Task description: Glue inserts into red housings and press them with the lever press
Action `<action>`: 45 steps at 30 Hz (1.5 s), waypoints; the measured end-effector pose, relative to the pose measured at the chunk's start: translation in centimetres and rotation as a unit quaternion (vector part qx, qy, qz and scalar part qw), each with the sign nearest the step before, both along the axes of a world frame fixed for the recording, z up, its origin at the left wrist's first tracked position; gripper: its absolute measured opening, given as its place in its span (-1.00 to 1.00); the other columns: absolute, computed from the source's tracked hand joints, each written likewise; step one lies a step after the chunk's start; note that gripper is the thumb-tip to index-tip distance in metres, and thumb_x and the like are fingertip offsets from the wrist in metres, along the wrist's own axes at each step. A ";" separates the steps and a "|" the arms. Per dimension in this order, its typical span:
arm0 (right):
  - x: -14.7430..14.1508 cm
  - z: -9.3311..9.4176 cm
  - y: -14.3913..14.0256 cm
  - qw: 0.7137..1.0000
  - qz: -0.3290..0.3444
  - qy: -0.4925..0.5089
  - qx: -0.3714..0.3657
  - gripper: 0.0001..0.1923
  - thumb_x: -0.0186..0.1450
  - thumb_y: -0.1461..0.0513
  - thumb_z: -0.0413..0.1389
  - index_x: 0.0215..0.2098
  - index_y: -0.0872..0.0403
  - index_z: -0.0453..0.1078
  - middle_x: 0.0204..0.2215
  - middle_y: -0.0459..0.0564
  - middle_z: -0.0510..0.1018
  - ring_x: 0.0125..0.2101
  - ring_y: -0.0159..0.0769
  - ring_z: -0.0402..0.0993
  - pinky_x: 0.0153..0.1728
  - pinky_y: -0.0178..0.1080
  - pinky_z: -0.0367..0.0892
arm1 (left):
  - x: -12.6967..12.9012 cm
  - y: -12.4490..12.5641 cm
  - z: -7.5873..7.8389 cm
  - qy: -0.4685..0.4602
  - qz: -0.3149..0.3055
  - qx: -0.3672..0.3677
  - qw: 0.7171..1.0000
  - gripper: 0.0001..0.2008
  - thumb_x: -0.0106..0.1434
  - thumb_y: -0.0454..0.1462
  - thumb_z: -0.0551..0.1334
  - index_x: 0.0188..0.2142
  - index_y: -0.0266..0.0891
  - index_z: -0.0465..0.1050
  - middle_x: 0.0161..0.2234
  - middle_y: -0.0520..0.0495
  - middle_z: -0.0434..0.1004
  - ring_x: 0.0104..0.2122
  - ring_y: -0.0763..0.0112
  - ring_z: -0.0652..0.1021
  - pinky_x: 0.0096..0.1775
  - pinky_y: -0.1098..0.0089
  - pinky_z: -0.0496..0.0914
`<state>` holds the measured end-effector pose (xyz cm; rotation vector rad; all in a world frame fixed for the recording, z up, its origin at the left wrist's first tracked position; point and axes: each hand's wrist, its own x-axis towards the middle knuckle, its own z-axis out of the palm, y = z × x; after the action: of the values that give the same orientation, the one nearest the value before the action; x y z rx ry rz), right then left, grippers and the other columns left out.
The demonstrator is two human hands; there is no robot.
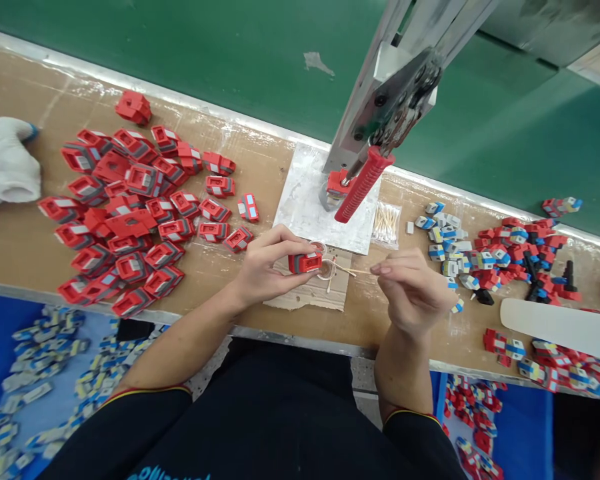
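The left hand (267, 267) pinches a red block (305, 262) above the tabletop (25, 247); the right hand (410, 290) grips a thin stick (353, 271). Hold the block steady, guiding the stick's tip gently.

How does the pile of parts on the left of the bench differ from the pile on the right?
The left pile holds larger pieces, nearly all red with grey panels; the right pile holds smaller pieces in mixed red, blue, white and black. The left pile lies denser, the right pile looser. Both lie on the brown bench.
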<state>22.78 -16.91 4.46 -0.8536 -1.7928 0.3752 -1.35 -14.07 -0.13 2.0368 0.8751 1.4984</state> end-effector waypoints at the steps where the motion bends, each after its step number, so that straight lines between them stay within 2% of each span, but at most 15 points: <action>1: 0.2 -0.1 0.1 0.999 0.015 -0.033 -0.010 -0.74 0.39 0.38 0.24 -0.06 -0.08 0.60 -0.36 -0.08 0.74 -0.39 -0.25 0.65 -0.35 -0.14 0.54 | 0.0 0.0 0.0 -0.003 0.000 -0.005 1.000 -0.71 0.20 -0.26 0.55 -0.08 -0.12 0.65 -0.27 -0.04 0.66 -0.34 0.41 0.61 -0.33 0.40 0.56; 6: -0.2 -1.3 0.9 0.958 0.128 -0.247 -0.067 -0.81 0.47 0.33 0.16 -0.08 -0.02 0.60 -0.22 -0.03 0.77 -0.32 -0.27 0.57 -0.30 -0.18 0.54 | -0.4 0.2 0.2 -0.008 0.000 -0.026 1.000 -0.71 0.22 -0.22 0.54 -0.08 -0.12 0.66 -0.26 -0.04 0.65 -0.31 0.39 0.63 -0.27 0.38 0.59; 10: 2.5 -0.7 0.5 0.954 0.159 -0.224 -0.116 -0.67 0.47 0.10 0.21 0.17 -0.04 0.51 -0.01 0.05 0.70 -0.08 -0.19 0.60 -0.12 -0.12 0.58 | -0.7 0.3 0.2 -0.039 0.007 -0.065 0.997 -0.70 0.22 -0.17 0.55 -0.07 -0.11 0.67 -0.26 -0.03 0.61 -0.30 0.40 0.62 -0.25 0.38 0.58; 11: 4.0 -0.4 0.4 0.968 0.117 -0.188 -0.114 -0.62 0.47 0.05 0.20 0.21 -0.06 0.48 0.01 0.05 0.68 -0.04 -0.18 0.60 -0.13 -0.12 0.57 | -0.8 0.4 0.2 -0.052 0.011 -0.075 0.996 -0.68 0.21 -0.15 0.56 -0.06 -0.10 0.67 -0.26 -0.02 0.60 -0.31 0.41 0.61 -0.28 0.39 0.57; 13: 7.3 0.1 0.5 0.985 -0.049 -0.135 -0.095 -0.65 0.48 0.06 0.17 0.19 -0.09 0.49 0.00 0.05 0.66 -0.04 -0.17 0.59 -0.18 -0.13 0.55 | -1.0 0.5 0.1 -0.073 0.014 -0.088 0.993 -0.66 0.20 -0.13 0.56 -0.04 -0.07 0.67 -0.27 -0.02 0.58 -0.34 0.42 0.59 -0.33 0.40 0.56; 16: 11.3 -0.4 2.3 0.932 -0.259 -0.224 -0.121 -0.74 0.44 0.18 0.16 0.06 -0.05 0.57 -0.01 0.09 0.67 -0.03 -0.05 0.56 -0.03 0.03 0.52 | -1.1 0.6 0.0 -0.082 0.000 -0.108 0.991 -0.66 0.22 -0.14 0.55 -0.02 -0.03 0.67 -0.26 -0.03 0.58 -0.32 0.39 0.59 -0.34 0.39 0.58; 19: 13.0 -1.9 5.7 0.854 -0.277 -0.384 -0.216 -0.68 0.35 0.32 0.16 0.04 0.02 0.60 0.08 0.18 0.66 0.07 0.12 0.50 0.17 0.25 0.39 | -0.9 0.5 -0.2 -0.089 -0.012 -0.132 0.987 -0.67 0.25 -0.16 0.52 0.00 -0.03 0.67 -0.22 -0.05 0.56 -0.27 0.37 0.61 -0.32 0.38 0.61; 21: 13.3 -2.6 7.6 0.832 -0.282 -0.413 -0.242 -0.65 0.32 0.39 0.13 0.00 0.06 0.61 0.05 0.24 0.68 0.09 0.17 0.49 0.18 0.28 0.36 | -0.8 0.4 -0.4 -0.101 -0.023 -0.150 0.983 -0.68 0.27 -0.16 0.50 0.02 -0.05 0.66 -0.21 -0.05 0.53 -0.26 0.36 0.62 -0.31 0.35 0.64; 23: 13.2 -2.7 8.1 0.834 -0.286 -0.409 -0.235 -0.66 0.33 0.39 0.11 0.00 0.08 0.60 -0.01 0.27 0.69 0.07 0.16 0.51 0.15 0.25 0.39 | -0.6 0.3 -0.4 -0.111 -0.041 -0.168 0.979 -0.69 0.29 -0.15 0.49 0.02 -0.08 0.66 -0.21 -0.06 0.52 -0.26 0.35 0.63 -0.29 0.32 0.67; 25: 12.4 -2.4 7.1 0.865 -0.290 -0.358 -0.198 -0.63 0.41 0.33 0.07 0.12 0.07 0.53 0.00 0.24 0.68 0.03 0.05 0.56 0.09 0.15 0.47 | -0.5 0.2 -0.4 -0.126 -0.068 -0.186 0.972 -0.68 0.28 -0.16 0.50 0.02 -0.11 0.65 -0.20 -0.07 0.52 -0.30 0.37 0.64 -0.30 0.33 0.68; 27: 10.6 -2.1 4.8 0.932 -0.264 -0.203 -0.141 -0.58 0.49 0.25 0.01 0.29 0.00 0.38 0.01 0.16 0.66 -0.06 -0.12 0.63 -0.07 -0.03 0.56 | -0.2 -0.2 -0.1 -0.166 -0.116 -0.208 0.957 -0.63 0.29 -0.18 0.50 0.07 -0.12 0.61 -0.18 -0.07 0.54 -0.37 0.42 0.65 -0.36 0.37 0.68; 29: 7.8 -2.0 2.0 0.980 -0.170 0.012 -0.107 -0.58 0.55 0.19 0.00 0.35 -0.12 0.28 -0.02 0.06 0.67 -0.21 -0.27 0.67 -0.28 -0.21 0.57 | 0.2 -0.6 0.2 -0.228 -0.176 -0.230 0.930 -0.58 0.30 -0.19 0.49 0.11 -0.07 0.53 -0.14 -0.05 0.57 -0.43 0.46 0.66 -0.43 0.42 0.65; 33: 1.4 -2.1 -2.0 0.969 -0.003 0.187 -0.161 -0.70 0.55 0.12 0.06 0.21 -0.18 0.40 -0.04 0.01 0.69 -0.35 -0.34 0.70 -0.45 -0.32 0.54 | 0.8 -1.0 0.5 -0.292 -0.250 -0.246 0.890 -0.68 0.28 -0.20 0.50 -0.02 -0.11 0.52 -0.11 -0.08 0.62 -0.31 0.31 0.75 -0.42 0.43 0.66; 39: -2.3 -1.8 -2.8 0.962 0.030 0.192 -0.193 -0.56 0.43 0.03 0.26 0.24 -0.09 0.45 0.10 0.14 0.64 -0.39 -0.31 0.71 -0.40 -0.27 0.65 | 0.7 -0.6 -0.3 -0.247 -0.212 -0.242 0.914 -0.58 0.10 -0.13 0.62 -0.08 -0.16 0.65 -0.11 -0.20 0.71 -0.08 0.22 0.72 -0.09 0.31 0.67; 45: -2.3 -0.3 -3.2 0.988 0.022 0.066 -0.138 -0.46 0.38 0.10 0.34 0.30 -0.16 0.44 0.04 0.06 0.69 -0.02 -0.10 0.69 -0.10 -0.11 0.68 | 0.5 -1.3 -0.1 -0.236 -0.253 -0.351 0.870 -0.43 0.11 -0.10 0.61 0.07 -0.22 0.62 -0.04 -0.23 0.74 -0.14 0.17 0.74 -0.15 0.31 0.66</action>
<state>20.43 -20.12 4.13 -0.9585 -1.6615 0.7054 -0.85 -15.40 -0.23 1.1589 0.5088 1.0782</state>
